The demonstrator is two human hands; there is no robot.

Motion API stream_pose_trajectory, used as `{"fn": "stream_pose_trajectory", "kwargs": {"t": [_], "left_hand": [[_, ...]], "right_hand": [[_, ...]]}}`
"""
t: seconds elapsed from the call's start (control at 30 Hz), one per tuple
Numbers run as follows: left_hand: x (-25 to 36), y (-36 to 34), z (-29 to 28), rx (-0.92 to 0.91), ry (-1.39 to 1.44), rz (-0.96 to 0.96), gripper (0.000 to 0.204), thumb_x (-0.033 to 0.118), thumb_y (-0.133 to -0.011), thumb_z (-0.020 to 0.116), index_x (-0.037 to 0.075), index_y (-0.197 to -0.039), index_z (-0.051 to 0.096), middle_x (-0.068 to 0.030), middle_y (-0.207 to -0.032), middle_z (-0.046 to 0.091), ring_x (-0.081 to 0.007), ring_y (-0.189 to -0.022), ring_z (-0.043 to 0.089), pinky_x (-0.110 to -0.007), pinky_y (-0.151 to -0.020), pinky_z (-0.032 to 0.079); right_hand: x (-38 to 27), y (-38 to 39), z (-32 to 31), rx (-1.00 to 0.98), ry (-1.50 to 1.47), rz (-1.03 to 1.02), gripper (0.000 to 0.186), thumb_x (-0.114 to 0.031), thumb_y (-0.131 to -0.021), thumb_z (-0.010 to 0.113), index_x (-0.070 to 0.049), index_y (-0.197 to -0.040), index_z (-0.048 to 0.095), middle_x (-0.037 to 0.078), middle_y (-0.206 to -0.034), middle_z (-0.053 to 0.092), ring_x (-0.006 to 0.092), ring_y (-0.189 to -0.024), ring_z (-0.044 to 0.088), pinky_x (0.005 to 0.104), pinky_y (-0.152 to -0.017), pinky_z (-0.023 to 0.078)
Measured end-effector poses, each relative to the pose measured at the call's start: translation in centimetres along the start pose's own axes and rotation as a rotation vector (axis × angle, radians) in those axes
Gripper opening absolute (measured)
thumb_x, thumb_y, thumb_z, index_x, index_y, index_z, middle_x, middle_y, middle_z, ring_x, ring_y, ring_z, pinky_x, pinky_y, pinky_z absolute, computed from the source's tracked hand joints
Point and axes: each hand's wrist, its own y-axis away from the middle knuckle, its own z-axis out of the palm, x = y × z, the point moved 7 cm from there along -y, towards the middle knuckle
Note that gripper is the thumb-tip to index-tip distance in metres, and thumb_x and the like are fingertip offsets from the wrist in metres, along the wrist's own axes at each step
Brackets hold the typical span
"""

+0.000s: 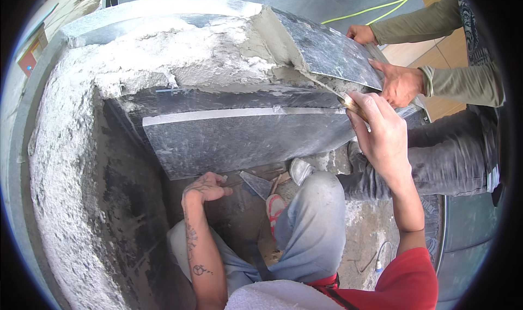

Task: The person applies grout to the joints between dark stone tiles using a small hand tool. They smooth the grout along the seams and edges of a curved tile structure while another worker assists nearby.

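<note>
My right hand (pixel 380 129) is closed round the wooden handle of a trowel (pixel 348 103). Its thin blade, seen edge-on, reaches left under a grey stone slab (pixel 329 43), against wet mortar (pixel 279 38) along the slab's edge. A co-worker's two hands (pixel 400 84) hold that slab by its right side. Low at the left, my left hand (pixel 206 189) hangs in front of an upright dark stone panel (pixel 245 138), thumb and forefinger apart, with nothing visible in it.
A rough wall top coated in whitish mortar (pixel 190 51) curves round the left and far sides. A triangular stone offcut (pixel 256 183) lies on the floor by my foot. A yellow-green cord (pixel 376 9) runs at the back. The co-worker's legs (pixel 436 152) stand at the right.
</note>
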Motion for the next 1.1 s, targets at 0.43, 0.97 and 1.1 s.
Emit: {"fn": "stream_pose_trajectory", "kwargs": {"t": [0.43, 0.97, 1.1], "left_hand": [[-4.6, -7.4, 2.2, 0.07, -0.166, 0.05, 0.073, 0.052, -0.079, 0.07, 0.016, -0.14, 0.053, -0.0068, -0.145, 0.05, -0.022, -0.136, 0.045, -0.034, -0.113, 0.034], [-0.3, -4.6, 1.4, 0.023, -0.149, -0.059, 0.07, 0.044, -0.079, 0.072, 0.012, -0.138, 0.055, -0.0104, -0.139, 0.056, -0.025, -0.13, 0.051, -0.035, -0.11, 0.038], [1.4, -4.2, 1.3, 0.026, -0.121, -0.12, 0.067, 0.043, -0.079, 0.072, 0.01, -0.136, 0.057, -0.0106, -0.136, 0.059, -0.0266, -0.128, 0.053, -0.036, -0.109, 0.04]], "right_hand": [[3.8, 1.1, 5.5, 0.216, -0.218, -0.075, 0.029, 0.001, -0.082, 0.069, -0.001, -0.109, 0.058, 0.013, -0.086, 0.061, 0.0277, -0.072, 0.061, 0.035, -0.065, 0.049], [7.9, 7.7, 7.9, 0.385, -0.053, -0.107, 0.049, 0.012, -0.07, 0.067, -0.005, -0.113, 0.052, 0.015, -0.1, 0.064, 0.0311, -0.084, 0.063, 0.0415, -0.073, 0.047], [8.7, 6.4, 9.8, 0.456, -0.186, -0.117, 0.05, 0.008, -0.066, 0.07, -0.006, -0.112, 0.053, 0.013, -0.098, 0.064, 0.0289, -0.083, 0.062, 0.0393, -0.07, 0.045]]}}
